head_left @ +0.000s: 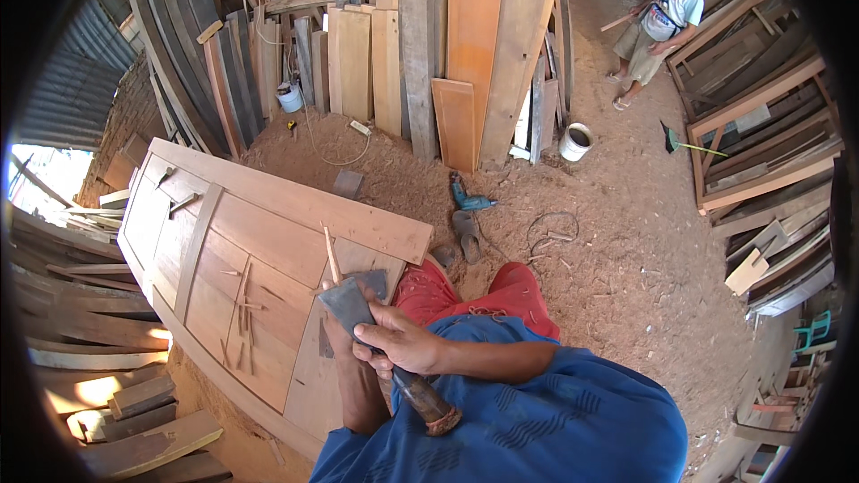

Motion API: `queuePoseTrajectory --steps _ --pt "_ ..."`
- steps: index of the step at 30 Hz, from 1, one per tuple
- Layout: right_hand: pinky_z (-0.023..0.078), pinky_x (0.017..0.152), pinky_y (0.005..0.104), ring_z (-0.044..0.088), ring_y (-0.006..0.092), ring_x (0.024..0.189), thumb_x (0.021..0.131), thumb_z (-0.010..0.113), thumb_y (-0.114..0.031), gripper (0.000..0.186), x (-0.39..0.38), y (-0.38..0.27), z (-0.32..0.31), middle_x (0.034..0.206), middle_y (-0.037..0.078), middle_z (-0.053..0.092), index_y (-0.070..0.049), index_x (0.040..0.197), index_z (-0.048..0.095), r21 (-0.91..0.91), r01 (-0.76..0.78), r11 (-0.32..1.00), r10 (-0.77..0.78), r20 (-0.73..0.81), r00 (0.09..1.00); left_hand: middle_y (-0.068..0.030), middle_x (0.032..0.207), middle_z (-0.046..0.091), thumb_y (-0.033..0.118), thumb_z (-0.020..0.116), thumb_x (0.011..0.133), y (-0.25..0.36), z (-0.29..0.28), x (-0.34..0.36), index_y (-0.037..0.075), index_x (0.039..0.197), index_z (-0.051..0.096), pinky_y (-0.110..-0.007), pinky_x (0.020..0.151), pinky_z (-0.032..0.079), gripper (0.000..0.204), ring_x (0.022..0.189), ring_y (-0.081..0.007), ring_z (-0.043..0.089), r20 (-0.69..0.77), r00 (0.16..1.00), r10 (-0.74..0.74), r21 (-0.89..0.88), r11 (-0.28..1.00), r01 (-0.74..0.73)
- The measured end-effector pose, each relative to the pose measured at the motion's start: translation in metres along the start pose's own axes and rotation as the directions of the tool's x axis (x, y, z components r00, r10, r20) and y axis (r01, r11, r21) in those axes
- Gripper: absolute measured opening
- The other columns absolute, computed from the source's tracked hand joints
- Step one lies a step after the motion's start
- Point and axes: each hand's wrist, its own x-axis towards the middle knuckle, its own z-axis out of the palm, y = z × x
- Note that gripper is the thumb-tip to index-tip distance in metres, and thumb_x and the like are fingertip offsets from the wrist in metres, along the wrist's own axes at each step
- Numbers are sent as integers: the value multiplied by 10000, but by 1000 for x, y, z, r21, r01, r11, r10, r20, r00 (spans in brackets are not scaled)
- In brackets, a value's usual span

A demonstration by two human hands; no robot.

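In the head view, the right hand (403, 340) is closed around a broad, flat-bladed chisel with a dark grey metal blade and a brown wooden handle (423, 400), the blade pointing up and left, the handle's end in front of the person's blue shirt (537, 411). The left hand (338, 329), partly hidden behind the blade, grips a thin, pale wooden stick (332, 255) that stands up beyond the chisel. Both hands are above the right end of a large, reddish-brown framed wooden panel (313, 206). Several thin wooden slivers (242, 313) lie scattered on its middle, and a dark-headed hammer (183, 204) rests near its far left end. Beyond the panel's right corner, a teal power drill (470, 197) lies on the dusty ground, with a greyish-brown shoe (465, 234) just beside it. Farther right stand a round white bucket (575, 143) and another person (667, 22) in a light shirt.
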Motion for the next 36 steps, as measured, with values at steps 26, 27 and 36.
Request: queuePoseTrajectory --steps 26,27,36 --pt "462 498 245 457 64 521 1055 426 -206 195 -24 -12 -7 757 31 506 -53 1175 439 -192 19 981 -36 -83 996 -1 713 571 465 380 1058 35 70 -9 82 912 598 -230 545 448 464 621 -89 536 -120 992 -49 -53 998 43" --pt "476 507 249 467 67 521 1053 429 -211 203 -25 -13 -6 768 34 512 -54 1181 434 -200 2 980 -19 -82 996 -11 730 590 459 383 1058 37 71 -6 77 911 600 -234 553 459 463 632 -88 551 -153 987 -38 -71 997 28" --pt "455 498 249 429 49 521 1051 431 -232 175 -7 -17 12 784 25 501 -95 1160 431 5 -10 1000 10 -66 998 -37 819 651 360 468 1049 16 35 3 74 984 634 -238 567 493 336 670 -94 603 104 994 36 -453 891 15"
